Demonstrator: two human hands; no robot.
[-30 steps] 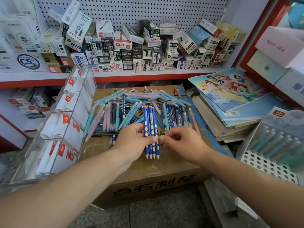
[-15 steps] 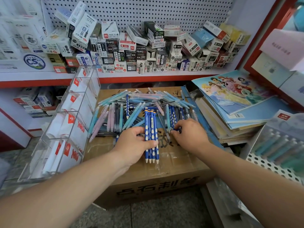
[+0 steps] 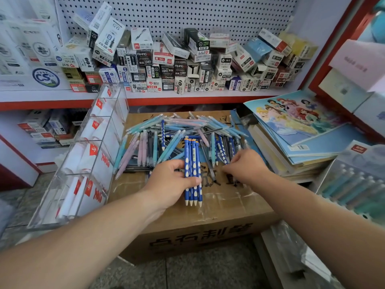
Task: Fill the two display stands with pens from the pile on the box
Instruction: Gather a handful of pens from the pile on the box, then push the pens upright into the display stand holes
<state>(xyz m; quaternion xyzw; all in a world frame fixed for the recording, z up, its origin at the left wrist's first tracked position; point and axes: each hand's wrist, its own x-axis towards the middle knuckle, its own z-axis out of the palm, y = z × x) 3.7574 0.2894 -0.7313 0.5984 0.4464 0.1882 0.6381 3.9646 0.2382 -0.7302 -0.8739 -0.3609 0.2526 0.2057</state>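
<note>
A pile of pens [image 3: 179, 136] in light blue, pink, dark and blue-with-white-dots lies on a cardboard box [image 3: 208, 222]. My left hand [image 3: 168, 184] grips a bundle of several blue dotted pens [image 3: 192, 163], tips pointing toward me. My right hand [image 3: 245, 165] reaches into the right side of the pile with curled fingers and pinches a blue dotted pen [image 3: 223, 155]. A clear acrylic display stand [image 3: 87, 155] with several compartments leans at the box's left. A second stand [image 3: 354, 178] holding pastel pens sits at the far right.
A shelf [image 3: 166, 97] stacked with many small pen boxes runs behind the pile, under a pegboard. A stack of notebooks [image 3: 295, 132] with a cartoon cover lies right of the box. Tiled floor [image 3: 187, 274] shows below.
My right hand went from beside the bundle up into the right side of the pile and closed on a dotted pen. My left hand kept hold of its bundle.
</note>
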